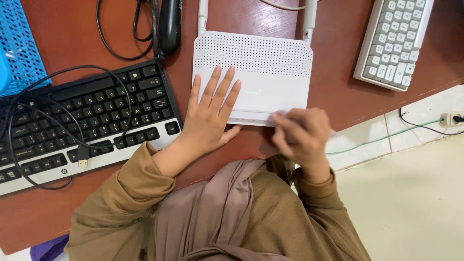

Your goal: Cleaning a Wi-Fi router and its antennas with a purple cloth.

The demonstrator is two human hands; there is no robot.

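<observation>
Small grey printed logo [250,91] on white router top, frame centre, just right of the flat hand's fingertips. Small round white logo [64,171] on black keyboard's silver edge, lower left. No packages, signs, screens.

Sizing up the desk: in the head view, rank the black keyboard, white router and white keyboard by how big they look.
1. Black keyboard, cut off at the left edge.
2. White router, partly under the left hand.
3. White keyboard, cropped by the frame, so its full size is unsure.

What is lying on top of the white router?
The left hand lies flat on the white router, fingers spread. The right hand pinches something pale at its front edge. The part under the palm is covered.
</observation>
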